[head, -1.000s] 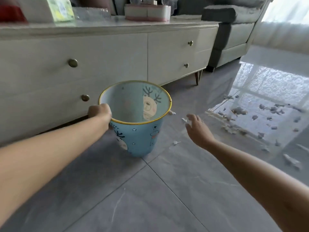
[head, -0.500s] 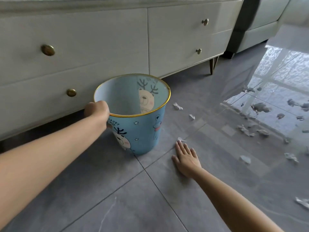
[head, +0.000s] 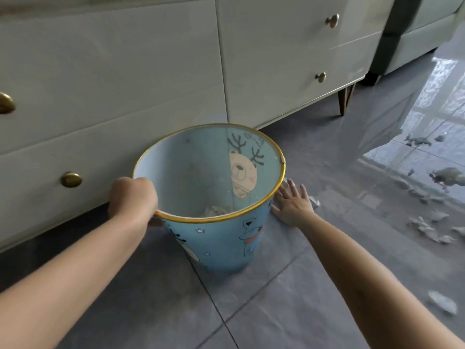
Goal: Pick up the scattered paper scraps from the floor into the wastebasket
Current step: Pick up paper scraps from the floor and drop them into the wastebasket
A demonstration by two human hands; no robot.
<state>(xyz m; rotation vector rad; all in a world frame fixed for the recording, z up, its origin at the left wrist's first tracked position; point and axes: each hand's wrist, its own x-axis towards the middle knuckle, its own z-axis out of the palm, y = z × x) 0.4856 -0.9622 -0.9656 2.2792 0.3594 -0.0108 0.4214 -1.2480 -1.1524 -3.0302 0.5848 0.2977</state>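
- Here, the left hand [head: 132, 197] curls round the near-left rim of the blue wastebasket [head: 221, 240], likely steadying it for the drop.
- The right hand [head: 293, 202] lies flat, fingers spread and empty, on the floor [head: 276, 298] beside a paper scrap [head: 314, 203]; more scraps [head: 427, 227] litter the floor's right side.

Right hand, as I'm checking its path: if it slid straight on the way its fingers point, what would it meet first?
Probably only bare floor, then the foot of the dresser; depth is unclear. The paper scrap lies beside the right hand, not ahead.
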